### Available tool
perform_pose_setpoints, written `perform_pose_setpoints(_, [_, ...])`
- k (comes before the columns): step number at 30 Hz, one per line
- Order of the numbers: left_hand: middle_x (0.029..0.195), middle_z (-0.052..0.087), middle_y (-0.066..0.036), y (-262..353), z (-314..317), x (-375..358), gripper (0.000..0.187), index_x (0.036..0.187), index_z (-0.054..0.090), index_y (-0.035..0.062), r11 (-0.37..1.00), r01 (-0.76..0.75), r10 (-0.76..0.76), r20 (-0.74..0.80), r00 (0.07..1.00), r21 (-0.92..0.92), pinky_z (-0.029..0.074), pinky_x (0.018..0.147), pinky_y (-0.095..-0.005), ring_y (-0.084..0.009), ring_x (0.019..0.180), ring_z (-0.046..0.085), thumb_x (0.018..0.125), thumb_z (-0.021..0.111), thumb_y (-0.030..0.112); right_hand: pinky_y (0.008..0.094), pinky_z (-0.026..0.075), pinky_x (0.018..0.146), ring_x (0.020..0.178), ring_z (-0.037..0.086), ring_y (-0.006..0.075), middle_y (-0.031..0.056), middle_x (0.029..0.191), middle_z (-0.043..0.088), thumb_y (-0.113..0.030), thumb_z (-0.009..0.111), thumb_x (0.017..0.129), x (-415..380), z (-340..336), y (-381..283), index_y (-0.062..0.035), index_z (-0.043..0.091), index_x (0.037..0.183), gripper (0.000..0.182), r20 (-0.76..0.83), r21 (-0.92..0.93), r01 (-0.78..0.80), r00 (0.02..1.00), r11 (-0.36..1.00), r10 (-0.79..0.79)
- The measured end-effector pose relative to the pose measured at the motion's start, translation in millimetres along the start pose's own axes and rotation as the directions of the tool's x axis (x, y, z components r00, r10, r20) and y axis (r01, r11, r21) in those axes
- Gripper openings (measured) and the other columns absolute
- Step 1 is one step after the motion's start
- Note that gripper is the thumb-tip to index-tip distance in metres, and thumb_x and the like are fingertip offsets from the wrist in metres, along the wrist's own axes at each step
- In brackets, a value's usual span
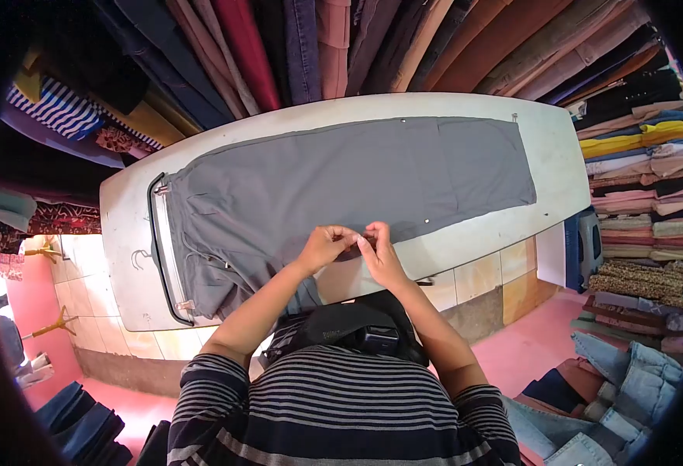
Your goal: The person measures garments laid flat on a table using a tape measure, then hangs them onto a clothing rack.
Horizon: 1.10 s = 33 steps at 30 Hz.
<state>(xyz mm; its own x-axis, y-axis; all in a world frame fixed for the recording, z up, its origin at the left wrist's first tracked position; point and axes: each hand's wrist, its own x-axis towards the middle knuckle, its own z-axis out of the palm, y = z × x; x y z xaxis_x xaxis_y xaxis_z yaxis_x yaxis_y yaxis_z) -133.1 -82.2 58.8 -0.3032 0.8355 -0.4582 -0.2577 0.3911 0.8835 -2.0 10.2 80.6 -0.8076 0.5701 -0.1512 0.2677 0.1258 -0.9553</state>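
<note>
A pair of grey trousers (318, 171) lies flat and lengthwise on a white board-like table (504, 229), bunched towards the waist on the left. A black hanger (157, 248) with metal clips runs along the waist end. Over the near edge of the trousers, my left hand (326, 247) has its thumb and fingertips pinched together. My right hand (382, 256) is closed in a similar pinch, its fingertips meeting those of the left. Whatever sits between them is too small to make out. Tiny pale dots show on the cloth, one of them (427, 220) right of my hands.
Hanging trousers (302, 50) crowd the far side of the table. Folded clothes (636, 194) are stacked at the right, and jeans (644, 380) lie in a heap at lower right. A black waist bag (349, 326) is at my front, close to the table's near edge.
</note>
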Motion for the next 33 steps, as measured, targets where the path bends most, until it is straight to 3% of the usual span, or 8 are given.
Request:
perform_pose_setpoints(3, [0.071, 0.060, 0.001, -1.0, -9.8, 11.5, 0.015, 0.088, 0.065, 0.0012, 0.995, -0.032, 0.027, -0.050, 0.998, -0.095, 0.043, 0.057, -0.0203, -0.0056, 0.062, 0.052, 0.083, 0.058, 0.014, 0.0361, 0.043, 0.075, 0.085, 0.053, 0.0272, 0.0190, 0.097, 0.050, -0.029, 0.049, 0.088, 8.1, 9.8, -4.5, -0.0009, 0.034, 0.110, 0.039, -0.051, -0.033, -0.002, 0.999, 0.999, 0.000])
perform_pose_setpoints(7, [0.076, 0.063, -0.001, 36.5, -42.1, 39.3, 0.009, 0.079, 0.067, 0.0088, 0.894, -0.009, 0.204, -0.390, 0.898, 0.448, 0.042, 0.055, -0.0263, -0.0110, 0.064, 0.056, 0.076, 0.062, 0.016, 0.0359, 0.041, 0.069, 0.077, 0.050, 0.0292, 0.0147, 0.089, 0.048, -0.023, 0.052, 0.085, 13.1, 6.7, -11.6, -0.0059, 0.045, 0.105, 0.028, -0.069, -0.252, 0.143, 0.984, 0.957, -0.165])
perform_pose_setpoints(9, [0.076, 0.062, -0.001, 39.2, -67.2, 71.1, 0.007, 0.074, 0.067, 0.0127, 0.654, -0.029, 0.549, -0.448, 0.706, 0.756, 0.041, 0.060, -0.0339, -0.0184, 0.071, 0.057, 0.073, 0.064, 0.019, 0.0367, 0.041, 0.069, 0.077, 0.049, 0.0304, 0.0150, 0.088, 0.048, -0.023, 0.053, 0.084, 8.4, 1.8, -8.8, -0.0062, 0.046, 0.105, 0.028, -0.053, -0.280, 0.129, 0.987, 0.951, -0.150])
perform_pose_setpoints(11, [0.079, 0.061, 0.002, 53.1, -78.7, 90.6, 0.008, 0.073, 0.067, 0.0143, 0.607, 0.083, 0.574, -0.509, 0.641, 0.790, 0.038, 0.070, -0.0383, -0.0222, 0.083, 0.054, 0.071, 0.065, 0.021, 0.0379, 0.041, 0.070, 0.079, 0.049, 0.0324, 0.0157, 0.089, 0.048, -0.022, 0.054, 0.083, 0.2, -0.5, -9.1, -0.0057, 0.048, 0.103, 0.027, -0.047, -0.311, 0.068, 0.995, 0.948, -0.087])
perform_pose_setpoints(14, [0.086, 0.061, 0.004, 59.9, -90.5, 114.7, 0.007, 0.073, 0.067, 0.0157, 0.598, 0.065, 0.614, -0.509, 0.603, 0.799, 0.032, 0.080, -0.0392, -0.0205, 0.092, 0.051, 0.071, 0.064, 0.022, 0.0351, 0.042, 0.073, 0.082, 0.050, 0.0297, 0.0155, 0.094, 0.049, -0.017, 0.054, 0.083, -8.4, -0.9, -0.2, -0.0035, 0.048, 0.105, 0.026, -0.030, -0.363, 0.114, 0.991, 0.925, -0.134])
perform_pose_setpoints(18, [0.088, 0.060, 0.007, 50.4, -100.5, 139.2, 0.008, 0.070, 0.066, 0.0162, 0.533, 0.064, 0.678, -0.471, 0.564, 0.844, 0.029, 0.083, -0.0405, -0.0185, 0.092, 0.049, 0.071, 0.065, 0.024, 0.0372, 0.041, 0.073, 0.083, 0.050, 0.0325, 0.0167, 0.092, 0.049, -0.024, 0.054, 0.083, -11.5, 3.0, 2.2, -0.0032, 0.048, 0.108, 0.033, -0.036, -0.311, 0.087, 0.994, 0.947, -0.103])
perform_pose_setpoints(23, [0.086, 0.061, 0.008, 51.7, -105.3, 147.1, 0.009, 0.073, 0.068, 0.0188, 0.607, 0.058, 0.632, -0.526, 0.570, 0.792, 0.026, 0.085, -0.0407, -0.0169, 0.091, 0.049, 0.071, 0.065, 0.027, 0.0369, 0.042, 0.073, 0.084, 0.050, 0.0320, 0.0157, 0.091, 0.049, -0.026, 0.054, 0.083, -12.9, 1.0, -0.5, -0.0024, 0.048, 0.108, 0.035, -0.011, -0.316, 0.050, 0.998, 0.947, -0.056])
perform_pose_setpoints(33, [0.082, 0.060, 0.008, 48.2, -106.6, 153.7, 0.014, 0.077, 0.069, 0.0208, 0.588, 0.063, 0.658, -0.523, 0.542, 0.806, 0.028, 0.083, -0.0340, -0.0155, 0.085, 0.051, 0.072, 0.065, 0.034, 0.0363, 0.044, 0.077, 0.092, 0.051, 0.0292, 0.0130, 0.099, 0.052, -0.030, 0.055, 0.081, -40.7, -15.8, 2.6, -0.0031, 0.049, 0.112, 0.041, 0.234, -0.355, 0.096, 0.972, 0.930, -0.011])
